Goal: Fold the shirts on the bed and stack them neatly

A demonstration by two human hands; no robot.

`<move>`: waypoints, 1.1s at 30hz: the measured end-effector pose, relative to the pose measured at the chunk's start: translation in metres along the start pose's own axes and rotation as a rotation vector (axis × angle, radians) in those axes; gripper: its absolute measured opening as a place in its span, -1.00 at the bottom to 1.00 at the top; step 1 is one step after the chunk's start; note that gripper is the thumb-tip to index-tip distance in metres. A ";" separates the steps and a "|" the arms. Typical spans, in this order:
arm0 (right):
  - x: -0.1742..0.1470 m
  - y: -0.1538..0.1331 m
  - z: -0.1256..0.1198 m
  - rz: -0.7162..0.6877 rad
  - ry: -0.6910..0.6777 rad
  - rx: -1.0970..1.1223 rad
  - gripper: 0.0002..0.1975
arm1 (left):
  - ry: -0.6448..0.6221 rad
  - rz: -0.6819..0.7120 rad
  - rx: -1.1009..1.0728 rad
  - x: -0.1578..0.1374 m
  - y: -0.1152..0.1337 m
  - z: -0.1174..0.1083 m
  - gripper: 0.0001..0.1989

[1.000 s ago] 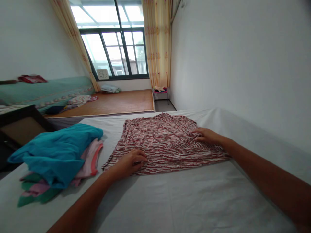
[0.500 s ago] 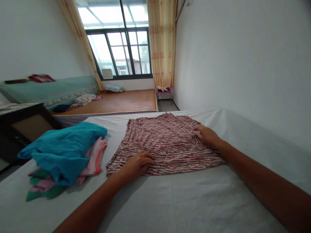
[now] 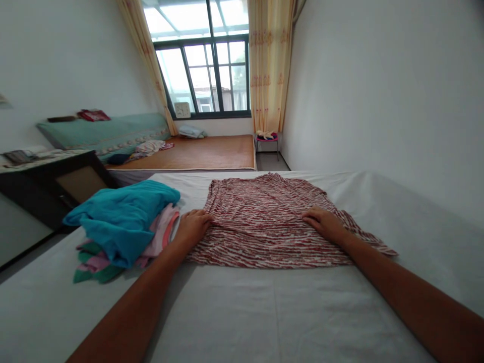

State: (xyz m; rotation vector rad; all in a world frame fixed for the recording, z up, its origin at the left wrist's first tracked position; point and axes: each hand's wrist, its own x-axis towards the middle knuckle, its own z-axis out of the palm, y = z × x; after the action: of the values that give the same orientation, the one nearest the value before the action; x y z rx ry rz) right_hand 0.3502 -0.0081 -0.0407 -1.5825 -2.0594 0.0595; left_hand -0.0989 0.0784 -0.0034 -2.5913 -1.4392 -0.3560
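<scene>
A red-and-white striped shirt (image 3: pixel 264 247) lies spread on a white sheet. My left hand (image 3: pixel 194 226) is closed on its left edge, about halfway up. Toward the right side, my right hand (image 3: pixel 324 223) pinches the fabric with bent fingers. A taut crease runs across the cloth between both hands. On the right, one striped part flares out past my right wrist. Left of my left forearm sits a pile of clothes: a turquoise garment (image 3: pixel 124 212) on top, a pink one (image 3: pixel 161 234) and a green one (image 3: pixel 109 274) under it.
The white sheet (image 3: pixel 234 312) covers the surface before me. A dark cabinet (image 3: pixel 49 186) stands at the left. Beyond are a bed with a brown mat (image 3: pixel 212 151), a small pink stool (image 3: pixel 266 138) and a curtained window. A white wall (image 3: pixel 385 91) borders the right.
My left hand has moved left and away from me to the shirt's left edge. My right hand has shifted slightly, and a straight crease now crosses the shirt. The view has turned a little left.
</scene>
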 end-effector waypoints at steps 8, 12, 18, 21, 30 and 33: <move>0.017 0.004 -0.002 0.126 0.264 -0.066 -0.75 | 0.149 -0.176 0.001 0.005 -0.002 -0.001 -0.67; 0.016 -0.008 0.002 -0.003 0.188 -0.078 -0.68 | 0.214 -0.010 -0.092 0.002 0.018 0.005 -0.62; -0.003 -0.013 0.007 -0.128 -0.183 -0.161 -0.53 | -0.051 0.123 -0.145 -0.010 0.036 0.029 -0.51; -0.009 0.012 0.004 -0.048 -0.219 -0.225 -0.49 | -0.113 -0.011 -0.106 -0.013 0.030 0.035 -0.45; -0.019 0.079 -0.004 0.117 -0.109 -0.328 -0.44 | -0.190 -0.199 -0.157 0.039 -0.014 0.013 -0.64; -0.018 0.078 0.001 0.111 -0.059 -0.344 -0.47 | -0.280 -0.275 -0.236 0.087 -0.033 0.012 -0.67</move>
State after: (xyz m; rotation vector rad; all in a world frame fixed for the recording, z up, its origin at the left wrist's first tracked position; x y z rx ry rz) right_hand 0.4217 0.0004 -0.0758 -1.9189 -2.1097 -0.2216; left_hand -0.0808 0.1694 0.0100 -2.7123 -1.9699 -0.2112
